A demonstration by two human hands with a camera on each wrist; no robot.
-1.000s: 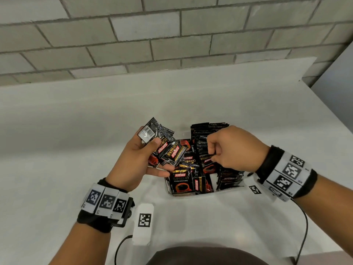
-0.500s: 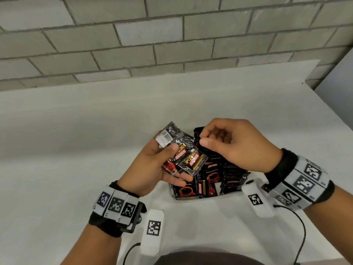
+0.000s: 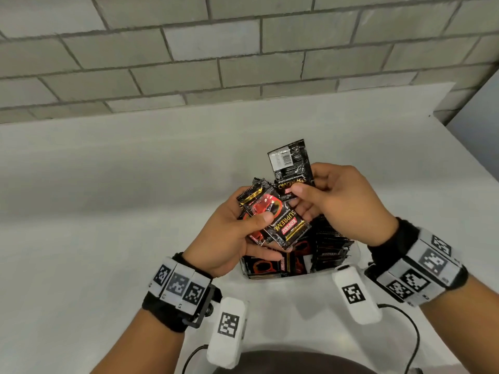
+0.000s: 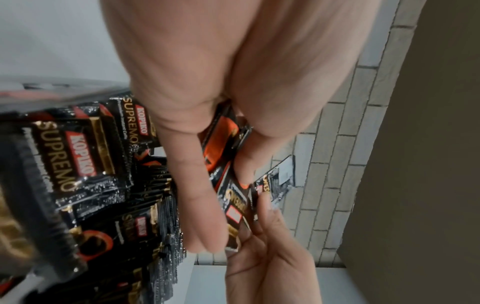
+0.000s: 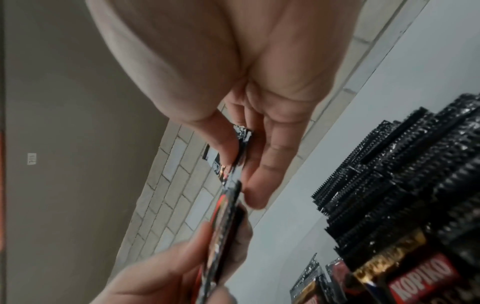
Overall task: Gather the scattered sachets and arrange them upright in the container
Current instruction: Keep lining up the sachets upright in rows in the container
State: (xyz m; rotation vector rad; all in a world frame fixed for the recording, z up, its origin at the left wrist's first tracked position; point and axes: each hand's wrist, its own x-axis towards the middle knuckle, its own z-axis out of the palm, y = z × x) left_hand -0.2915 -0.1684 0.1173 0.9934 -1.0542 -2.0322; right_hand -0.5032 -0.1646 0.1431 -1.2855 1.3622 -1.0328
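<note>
The right hand (image 3: 343, 203) pinches one sachet (image 3: 293, 164) upright, long axis vertical, directly above the container (image 3: 353, 255), while the left hand (image 3: 229, 236) grips the spare sachets (image 3: 272, 217).

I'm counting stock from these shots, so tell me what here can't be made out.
- Sachets in the left hand: the bundle overlaps and the thumb covers it in the head view; count unclear.
- Container: both hands hide most of it in the head view; how full, unclear.
- Sachet pinched by the right hand: its small print is too small to read.
- Wrist views: near sachets blurred, cut by edges.
</note>
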